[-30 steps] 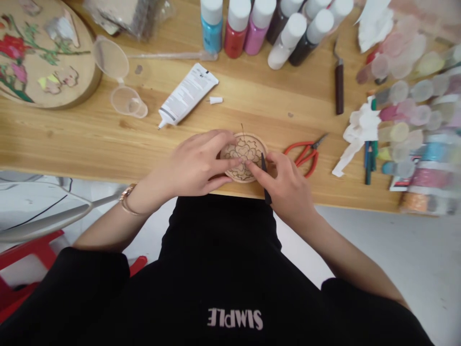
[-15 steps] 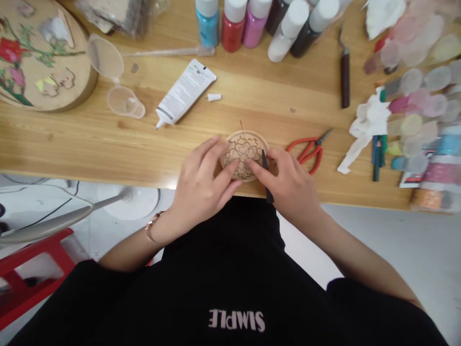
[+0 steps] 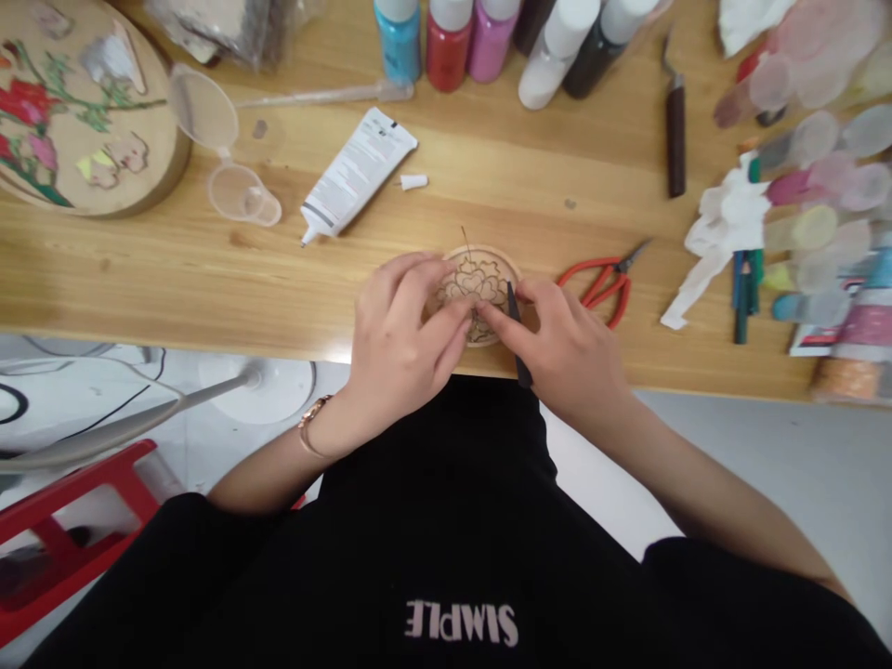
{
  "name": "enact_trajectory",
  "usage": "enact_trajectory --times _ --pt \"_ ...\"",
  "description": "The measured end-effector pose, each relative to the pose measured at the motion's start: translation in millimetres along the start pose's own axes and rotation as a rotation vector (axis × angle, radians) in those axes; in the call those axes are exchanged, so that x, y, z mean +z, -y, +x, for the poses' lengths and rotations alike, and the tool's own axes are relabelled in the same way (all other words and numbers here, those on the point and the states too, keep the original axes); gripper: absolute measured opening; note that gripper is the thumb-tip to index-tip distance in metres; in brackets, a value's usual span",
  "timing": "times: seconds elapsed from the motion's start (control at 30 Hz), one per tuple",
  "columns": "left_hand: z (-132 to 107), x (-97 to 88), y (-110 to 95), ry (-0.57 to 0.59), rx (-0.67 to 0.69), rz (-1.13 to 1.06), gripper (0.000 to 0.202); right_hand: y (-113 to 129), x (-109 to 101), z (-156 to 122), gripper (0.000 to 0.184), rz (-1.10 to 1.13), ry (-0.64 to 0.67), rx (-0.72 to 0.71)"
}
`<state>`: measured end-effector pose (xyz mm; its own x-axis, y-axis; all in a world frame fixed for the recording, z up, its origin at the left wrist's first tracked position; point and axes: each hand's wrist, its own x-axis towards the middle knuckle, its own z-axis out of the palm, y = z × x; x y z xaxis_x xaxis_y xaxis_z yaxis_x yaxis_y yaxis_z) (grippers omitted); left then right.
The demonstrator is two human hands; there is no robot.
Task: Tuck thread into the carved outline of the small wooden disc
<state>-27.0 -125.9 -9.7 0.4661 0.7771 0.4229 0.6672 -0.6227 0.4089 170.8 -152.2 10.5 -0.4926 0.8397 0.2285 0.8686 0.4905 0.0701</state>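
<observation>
A small round wooden plaque [image 3: 480, 279] with a raised rim lies at the table's front edge. Thin wire outlines on it form a flower, and one wire end sticks up past the far rim. My left hand [image 3: 404, 325] grips the plaque's left side, its thumb pressing on the flower. From the right, my right hand [image 3: 568, 334] keeps black tweezers [image 3: 516, 321] tucked in its fingers, while its index finger or thumb presses the flower beside the left thumb. The lower part of the flower is partly hidden by my fingers.
Red-handled pliers [image 3: 606, 283] lie just right of my right hand. Beyond the plaque are an uncapped white tube [image 3: 359, 172] and its cap [image 3: 413, 181]. Paint bottles [image 3: 448, 46] line the back. Small cups [image 3: 815, 228] crowd the right; a decorated round wooden board [image 3: 157, 177] sits left.
Both thumbs have come closer together over the flower, and my left hand covers more of the plaque's left side. The view has shifted slightly.
</observation>
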Motion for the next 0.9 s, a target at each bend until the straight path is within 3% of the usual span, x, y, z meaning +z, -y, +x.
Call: enact_trajectory --times 0.2,0.67,0.8,0.9 --pt "-8 4.4 -12 -0.004 0.047 0.04 0.025 0 1 -2 0.029 0.044 0.028 0.015" --pt "-16 8.8 -16 0.031 0.025 0.125 0.037 -8 1 -3 0.035 0.238 0.094 0.069" --pt "-19 9.9 -16 0.057 0.009 0.129 0.043 -13 0 1 0.031 0.328 0.061 0.118" --pt "-21 12.4 -17 0.029 -0.001 0.137 0.045 -15 -4 3 0.025 0.427 -0.046 0.202"
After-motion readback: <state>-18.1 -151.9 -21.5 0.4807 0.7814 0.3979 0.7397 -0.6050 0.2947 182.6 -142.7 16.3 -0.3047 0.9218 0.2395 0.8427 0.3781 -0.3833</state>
